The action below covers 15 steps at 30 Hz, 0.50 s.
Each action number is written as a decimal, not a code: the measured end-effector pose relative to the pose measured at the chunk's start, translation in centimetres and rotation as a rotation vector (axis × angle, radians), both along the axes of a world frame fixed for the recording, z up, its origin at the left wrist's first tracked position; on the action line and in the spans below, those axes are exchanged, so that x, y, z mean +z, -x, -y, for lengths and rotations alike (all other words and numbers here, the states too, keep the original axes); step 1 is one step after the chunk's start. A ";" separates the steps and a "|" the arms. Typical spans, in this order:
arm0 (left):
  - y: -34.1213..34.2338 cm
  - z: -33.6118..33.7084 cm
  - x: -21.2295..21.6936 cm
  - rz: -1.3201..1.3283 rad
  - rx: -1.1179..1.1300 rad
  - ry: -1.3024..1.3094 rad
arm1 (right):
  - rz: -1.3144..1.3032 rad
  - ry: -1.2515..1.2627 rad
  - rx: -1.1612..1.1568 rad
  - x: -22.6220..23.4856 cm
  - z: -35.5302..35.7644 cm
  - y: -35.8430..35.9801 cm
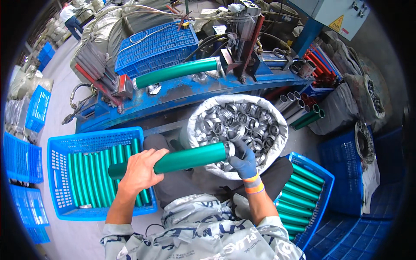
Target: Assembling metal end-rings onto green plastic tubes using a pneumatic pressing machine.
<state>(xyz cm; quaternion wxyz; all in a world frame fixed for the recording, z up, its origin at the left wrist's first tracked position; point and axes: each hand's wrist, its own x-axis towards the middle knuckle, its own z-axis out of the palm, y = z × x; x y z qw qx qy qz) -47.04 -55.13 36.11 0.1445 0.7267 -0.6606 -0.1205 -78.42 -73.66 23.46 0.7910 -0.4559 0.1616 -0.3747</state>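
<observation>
My bare left hand (pixel 143 170) is wrapped round a green metal tube (pixel 190 159), which lies almost level across my lap. At the tube's right end my right hand (pixel 242 159), in a dark blue glove with an orange cuff, grips a silver ring (pixel 231 149) against the opening. Whether the ring sits inside the tube or only touches its end I cannot tell. Just beyond stands a white sack (pixel 190 130) full of loose silver rings (pixel 242 123). Another green tube (pixel 177 71) lies in the blue machine (pixel 173 99), a silver ring at its right end.
Blue crates of green tubes stand at my left (pixel 56 173) and right (pixel 327 182). Bare tubes (pixel 294 104) lie below the machine's right side. Stacked blue crates (pixel 156 45) stand behind it, under a grey control box (pixel 333 15). Far left, a person (pixel 70 19) stands.
</observation>
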 end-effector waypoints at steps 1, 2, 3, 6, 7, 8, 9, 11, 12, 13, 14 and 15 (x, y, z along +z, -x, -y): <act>0.0 -0.1 -0.3 -0.002 0.004 0.000 | -0.039 -0.007 0.033 0.6 0.0 0.1; -0.1 0.0 -0.7 0.003 -0.002 0.008 | -0.098 0.004 0.041 1.0 0.1 0.3; -0.1 0.0 -0.9 0.008 -0.008 0.015 | -0.101 0.003 0.042 1.2 -0.1 0.4; 0.3 0.2 -1.0 0.010 -0.007 0.043 | -0.224 0.091 0.016 0.8 -0.1 0.6; 0.3 0.2 -1.1 0.007 -0.006 0.042 | -0.227 0.090 0.017 0.7 -0.1 0.7; 0.3 0.2 -1.1 0.005 -0.009 0.042 | -0.219 0.070 0.028 0.7 -0.1 0.8; 0.2 0.3 -1.2 0.003 -0.011 0.041 | -0.211 0.050 0.039 0.8 -0.1 0.8; 0.1 0.4 -1.3 0.000 -0.011 0.015 | -0.220 0.066 0.041 0.7 0.2 0.9; 0.1 0.4 -1.3 -0.001 -0.012 -0.009 | -0.227 0.083 0.042 0.8 0.3 0.8; 0.0 0.3 -1.6 -0.002 -0.011 -0.011 | -0.228 0.082 0.043 0.9 0.2 0.8; 0.1 0.3 -1.9 0.005 -0.011 0.008 | -0.245 0.057 0.044 1.2 0.0 0.7; 0.2 0.2 -2.1 0.013 -0.011 0.027 | -0.262 0.031 0.044 1.4 -0.1 0.7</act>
